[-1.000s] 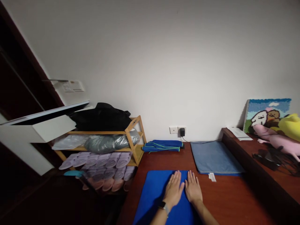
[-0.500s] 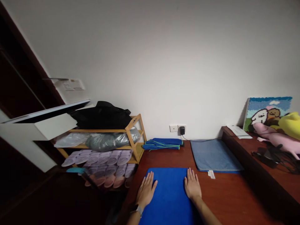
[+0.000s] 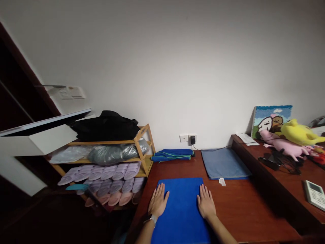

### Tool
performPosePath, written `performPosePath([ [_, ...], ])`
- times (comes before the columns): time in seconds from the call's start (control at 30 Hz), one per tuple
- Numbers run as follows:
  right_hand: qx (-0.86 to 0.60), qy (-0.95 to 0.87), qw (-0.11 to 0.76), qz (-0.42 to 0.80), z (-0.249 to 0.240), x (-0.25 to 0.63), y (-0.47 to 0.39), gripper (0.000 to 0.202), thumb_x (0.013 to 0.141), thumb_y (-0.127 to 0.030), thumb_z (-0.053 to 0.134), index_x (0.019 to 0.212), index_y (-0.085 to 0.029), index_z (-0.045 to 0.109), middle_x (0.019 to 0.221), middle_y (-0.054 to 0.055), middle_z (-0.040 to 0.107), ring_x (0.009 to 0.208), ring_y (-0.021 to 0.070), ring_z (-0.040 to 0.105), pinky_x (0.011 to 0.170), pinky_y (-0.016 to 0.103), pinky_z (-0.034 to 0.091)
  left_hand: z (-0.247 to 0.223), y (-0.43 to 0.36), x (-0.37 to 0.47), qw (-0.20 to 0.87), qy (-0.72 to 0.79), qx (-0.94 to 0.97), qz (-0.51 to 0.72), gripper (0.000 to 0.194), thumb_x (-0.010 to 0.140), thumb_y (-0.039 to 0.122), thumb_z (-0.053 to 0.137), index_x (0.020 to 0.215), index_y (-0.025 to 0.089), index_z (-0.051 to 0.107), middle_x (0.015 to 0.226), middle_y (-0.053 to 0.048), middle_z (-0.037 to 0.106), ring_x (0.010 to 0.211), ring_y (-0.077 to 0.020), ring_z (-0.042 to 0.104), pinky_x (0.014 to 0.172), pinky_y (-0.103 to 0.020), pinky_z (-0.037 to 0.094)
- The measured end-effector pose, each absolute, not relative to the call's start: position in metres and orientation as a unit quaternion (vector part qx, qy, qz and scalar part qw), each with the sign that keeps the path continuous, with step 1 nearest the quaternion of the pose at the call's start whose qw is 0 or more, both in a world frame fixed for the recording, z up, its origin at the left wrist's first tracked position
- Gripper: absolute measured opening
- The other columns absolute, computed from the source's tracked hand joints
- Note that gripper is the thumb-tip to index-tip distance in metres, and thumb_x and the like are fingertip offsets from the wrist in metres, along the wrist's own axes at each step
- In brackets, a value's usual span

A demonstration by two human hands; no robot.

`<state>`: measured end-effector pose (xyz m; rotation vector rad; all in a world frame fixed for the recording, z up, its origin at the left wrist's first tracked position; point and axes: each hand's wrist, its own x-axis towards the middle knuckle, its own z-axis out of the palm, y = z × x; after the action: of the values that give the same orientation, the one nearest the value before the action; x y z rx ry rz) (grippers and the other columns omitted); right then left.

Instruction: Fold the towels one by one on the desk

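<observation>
A bright blue cloth (image 3: pixel 181 210) lies flat on the reddish-brown table (image 3: pixel 236 206), its near end running out of the frame. My left hand (image 3: pixel 157 200) rests flat on its left edge, fingers extended, a watch on the wrist. On the cloth's right edge my right hand (image 3: pixel 206 203) lies flat too, fingers slightly spread. Neither hand grips anything. Behind them, against the wall, sits a folded blue cloth with green edging (image 3: pixel 173 155). A grey-blue cloth (image 3: pixel 224 164) with a white tag (image 3: pixel 222 182) lies farther right.
Left of the table stands a wooden rack (image 3: pixel 142 154) with a black bag (image 3: pixel 106 126), plastic-wrapped items and several slippers (image 3: pixel 116 172). A raised surface at right holds a pink plush (image 3: pixel 284 146), a yellow plush (image 3: pixel 301 133), dark cables and a remote (image 3: pixel 315 195). A plug (image 3: pixel 193 140) trails a cable.
The view has turned to the right, bringing the remote into sight. Both hands remain flat on the blue cloth's edges.
</observation>
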<state>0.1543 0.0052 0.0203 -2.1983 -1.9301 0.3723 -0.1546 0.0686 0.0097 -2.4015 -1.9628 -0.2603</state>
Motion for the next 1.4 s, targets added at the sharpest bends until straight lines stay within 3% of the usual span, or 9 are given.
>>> performPosePath([
  [0.23,-0.739,-0.654,0.100,0.125,0.027,0.152,0.002,0.067,0.101,-0.042,0.014,0.160,-0.013,0.018,0.169,0.002,0.014,0.157,0.0210,0.010,0.128,0.042,0.009,0.026,0.062,-0.114,0.031,-0.607,-0.782,-0.134,0.063,0.106,0.050,0.021,0.162,0.021,0.023,0.164,-0.007,0.034,0.153,-0.0246,0.027,0.127,-0.050,0.024],
  [0.5,-0.719,-0.680,0.083,0.116,0.026,0.154,-0.002,0.063,0.100,-0.037,0.018,0.160,-0.016,0.023,0.169,0.002,0.014,0.157,0.0226,0.007,0.127,0.045,0.008,0.017,0.012,0.025,-0.082,-0.472,-0.868,-0.128,0.062,0.106,0.050,0.015,0.163,0.024,0.016,0.168,-0.002,0.023,0.155,-0.0222,0.020,0.128,-0.046,0.024],
  [0.9,-0.739,-0.657,0.093,0.113,0.017,0.153,0.004,0.067,0.101,-0.043,0.014,0.161,-0.012,0.017,0.169,0.003,0.015,0.157,0.0224,0.010,0.128,0.043,0.008,0.008,0.023,-0.179,-0.007,-0.649,-0.754,-0.097,0.075,0.103,0.063,0.019,0.161,0.015,0.023,0.167,-0.008,0.025,0.155,-0.0241,0.022,0.126,-0.048,0.025],
  [1.1,-0.748,-0.646,0.077,0.126,0.030,0.153,-0.003,0.067,0.101,-0.042,0.013,0.161,-0.010,0.016,0.169,0.005,0.015,0.157,0.0223,0.012,0.127,0.043,0.010,0.016,0.019,-0.174,-0.010,-0.646,-0.756,-0.104,0.073,0.104,0.060,0.022,0.160,0.013,0.028,0.166,-0.009,0.028,0.154,-0.0246,0.024,0.126,-0.047,0.026],
  [1.23,-0.740,-0.653,0.112,0.115,0.023,0.154,-0.028,0.068,0.102,-0.046,0.011,0.161,-0.013,0.015,0.169,0.002,0.013,0.157,0.0214,0.010,0.127,0.042,0.010,0.028,0.014,-0.167,0.030,-0.627,-0.766,-0.138,0.068,0.106,0.053,0.024,0.158,0.011,0.032,0.165,-0.012,0.033,0.153,-0.0248,0.028,0.127,-0.049,0.025],
  [1.4,-0.731,-0.663,0.108,0.121,0.013,0.153,-0.052,0.068,0.102,-0.047,0.014,0.160,-0.013,0.019,0.168,0.002,0.016,0.157,0.0209,0.012,0.128,0.042,0.010,0.033,-0.009,-0.097,0.037,-0.536,-0.822,-0.188,0.059,0.108,0.046,0.023,0.161,0.020,0.025,0.166,-0.006,0.034,0.153,-0.0213,0.028,0.126,-0.044,0.030],
])
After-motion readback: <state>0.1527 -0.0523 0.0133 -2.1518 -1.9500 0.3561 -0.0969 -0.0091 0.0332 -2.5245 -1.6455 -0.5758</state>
